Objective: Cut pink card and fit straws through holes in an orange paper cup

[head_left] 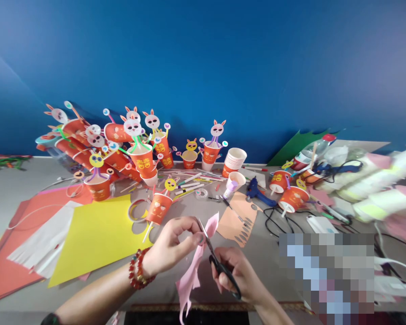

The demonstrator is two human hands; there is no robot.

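Note:
A ragged strip of pink paper [189, 275] hangs from the fingers of my left hand [176, 246], which pinches it near its upper part. My right hand [235, 271] grips black-handled scissors [219, 266], its fingers in the loops. The blades slant up to the left and lie against the pink paper, close to my left fingertips. Whether the blades are fully closed is hard to make out. Behind my left hand, an orange paper cup [159, 208] with a yellow animal face leans over on a white stick. Peach paper [238, 219] with cut-out holes lies just beyond the scissors.
Yellow [91, 239] and red sheets [6, 253] cover the left side. Several decorated cups [142, 158] with rabbit faces crowd the back left. Stacked cups [235, 160] and a blue glue gun [259, 193] stand behind the peach paper. Cables [274, 221] and a bottle [311, 155] are at right.

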